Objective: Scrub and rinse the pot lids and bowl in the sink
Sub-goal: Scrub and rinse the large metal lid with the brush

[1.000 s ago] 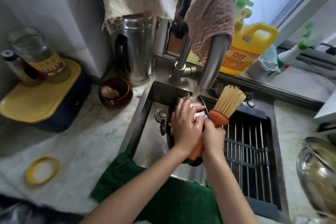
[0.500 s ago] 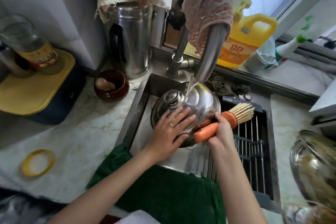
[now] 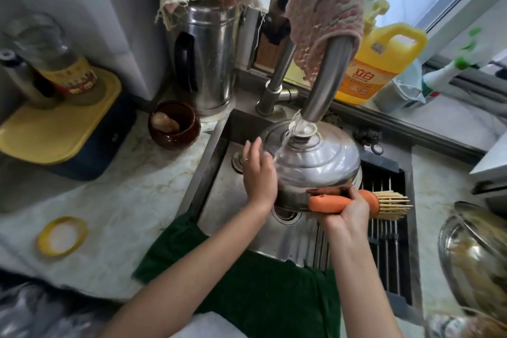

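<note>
head cam | faces forward-down (steep) | close over sink [image 3: 236,217] | single view

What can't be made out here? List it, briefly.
Head view only.
- Pot lid underside: hidden by its own dome.
- Left hand palm contact: hidden by the hand's back.
- Metal vessel at right: blurred, cut off by frame edge.
- Jar label: blurred.

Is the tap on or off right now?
On. Water streams from the tap onto the knob of the lid and runs down its side.
</note>
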